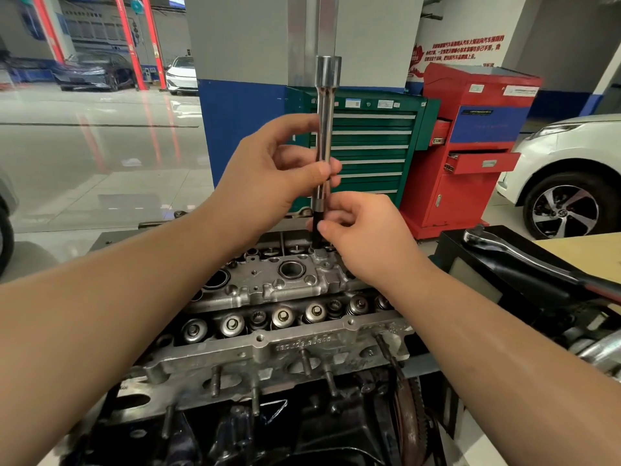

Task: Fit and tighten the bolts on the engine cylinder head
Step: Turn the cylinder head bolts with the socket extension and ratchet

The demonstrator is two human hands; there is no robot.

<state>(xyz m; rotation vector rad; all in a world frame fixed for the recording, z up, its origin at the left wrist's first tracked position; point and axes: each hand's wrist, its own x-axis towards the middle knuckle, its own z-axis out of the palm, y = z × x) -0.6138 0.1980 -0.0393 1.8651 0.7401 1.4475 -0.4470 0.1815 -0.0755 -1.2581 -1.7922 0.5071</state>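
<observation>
We pinched the upright extension bar (pixel 325 136) with our left hand (pixel 268 183); our right hand (pixel 366 237) gripped its black lower end above the cylinder head (pixel 268 331).

A dark steel stand (pixel 111 240) carries the engine (pixel 268 381), which sits on it with its grey cylinder head uppermost; the stand's flat edge shows behind the engine on the left. To the right, a pale wooden desk (pixel 584 253) shows one corner. A black case (pixel 504 280) stands at the desk's near edge, and a ratchet wrench (pixel 524 257) lies across the top of the case, its head toward the engine. Everything stands on a glossy grey tiled floor (pixel 100 139). On that floor, beyond the engine, stand a green tool cabinet (pixel 369 146) and just beside it a red tool cabinet (pixel 470 146) with two drawers pulled partly out. A white car (pixel 571 169) is parked on the floor at the right.
</observation>
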